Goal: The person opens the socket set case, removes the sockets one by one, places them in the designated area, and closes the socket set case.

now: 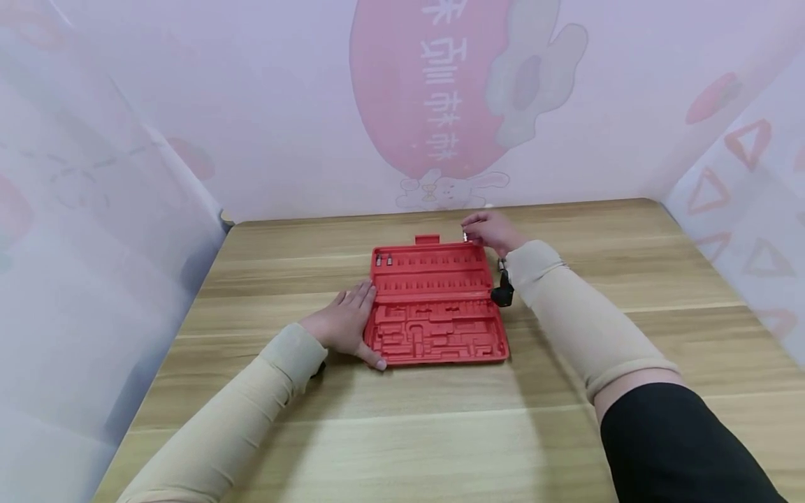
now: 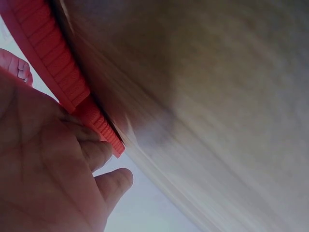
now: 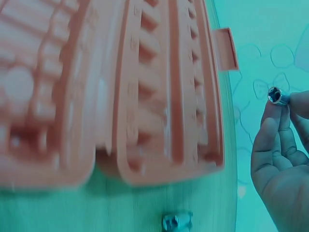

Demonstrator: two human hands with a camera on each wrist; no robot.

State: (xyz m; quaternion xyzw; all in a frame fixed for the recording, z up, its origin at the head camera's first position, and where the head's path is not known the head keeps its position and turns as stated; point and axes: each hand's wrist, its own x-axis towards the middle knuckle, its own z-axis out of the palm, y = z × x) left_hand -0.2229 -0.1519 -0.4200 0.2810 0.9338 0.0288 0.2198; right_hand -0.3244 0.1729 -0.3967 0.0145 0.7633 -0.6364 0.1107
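Metal socket (image 3: 280, 98), shiny, cylindrical and hollow-ended, pinched by the right hand (image 3: 285, 171).

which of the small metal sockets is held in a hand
The socket pinched in the right hand, near the far edge of the red case; two others sit in the case and another is on the table.

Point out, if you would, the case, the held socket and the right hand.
Case (image 1: 434, 298): head view, on the hinge between its halves.
Held socket (image 3: 277, 96): right wrist view, on its open end.
Right hand (image 1: 495, 232): head view, on its back.
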